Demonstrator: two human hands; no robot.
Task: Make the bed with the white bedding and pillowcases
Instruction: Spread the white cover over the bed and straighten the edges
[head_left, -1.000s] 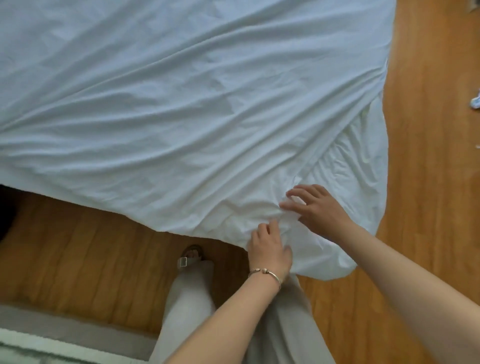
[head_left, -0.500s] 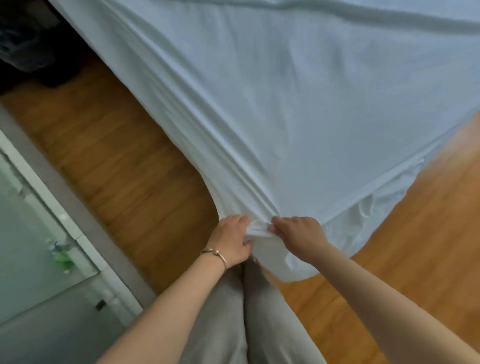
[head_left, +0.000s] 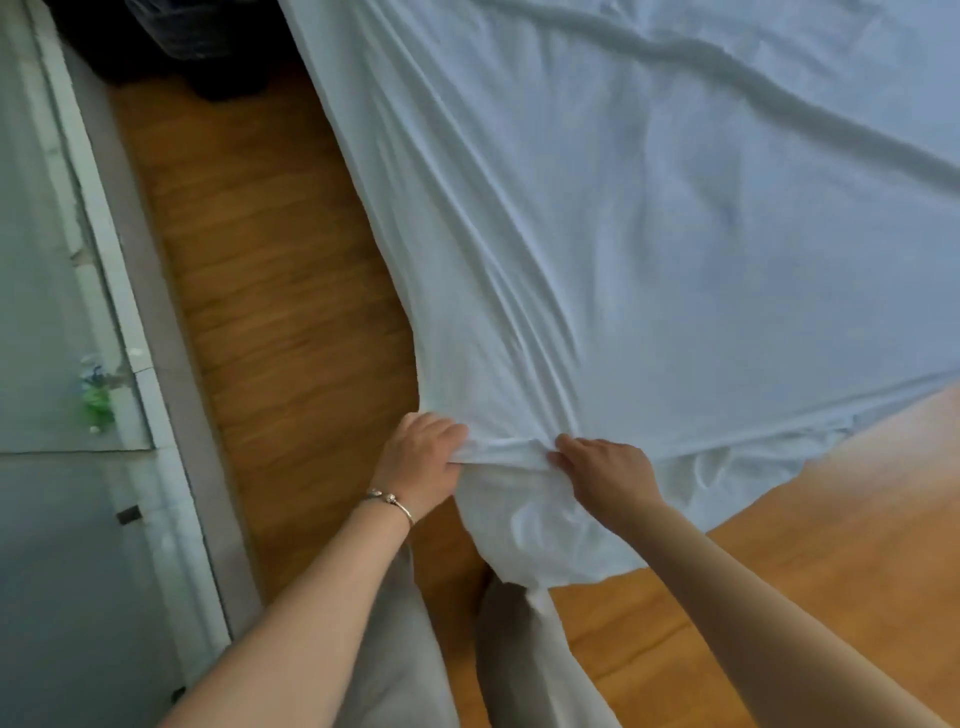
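Note:
A white sheet (head_left: 623, 218) covers the bed and fills the upper right of the head view, creased in long folds that run toward its near corner. My left hand (head_left: 423, 462), with a bracelet on the wrist, grips a bunched fold at that corner. My right hand (head_left: 602, 470) pinches the same fold just to the right, a short strip of cloth stretched between the two hands. Below them a loose flap of sheet (head_left: 540, 540) hangs toward the floor. No pillowcases are in view.
Wooden floor (head_left: 270, 291) runs along the bed's left side and at the lower right. A glass door with a pale frame (head_left: 130, 364) stands at the left. Dark objects (head_left: 197, 47) sit on the floor at the top left. My legs in grey trousers (head_left: 405, 649) stand below the corner.
The view swung left and the hands went from resting on the corner to gripping it. Since half a second ago they have spread slightly apart, pulling the fold taut.

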